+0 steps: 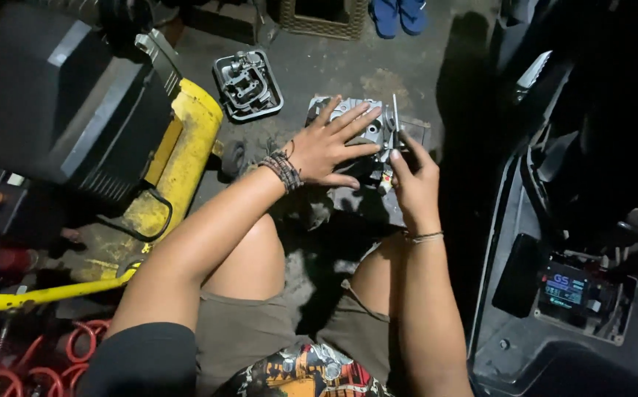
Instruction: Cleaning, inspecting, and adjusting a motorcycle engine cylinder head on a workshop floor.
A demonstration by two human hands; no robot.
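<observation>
Down at the fingertips, my right hand (pixel 414 180) is closed around a thin metal tool (pixel 395 121), pinched between thumb and fingers so that its narrow shaft stands nearly upright against the right side of the engine part (pixel 355 125). My left hand (pixel 330 147) lies flat with its fingers spread wide across the top of that same grey metal part, pressing on it rather than gripping it. The part sits on the concrete floor (pixel 378 70) just beyond my knees, roughly in the middle of the view, and both hands meet over it. A beaded bracelet (pixel 283 169) wraps my left wrist and a thin band (pixel 425 237) circles the right. Farther out on the floor, up and to the left of the part and well apart from it, a second grey metal casting (pixel 247 84) lies face up. To the left stands a yellow machine (pixel 179 162) with a dark block on top, and red coiled hose (pixel 76 345) gathers in the lower left corner. A pair of blue sandals (pixel 400 15) rests at the top edge. Along the right side runs dark vehicle bodywork (pixel 525 294), with a small lit screen (pixel 565 288) set into it.
</observation>
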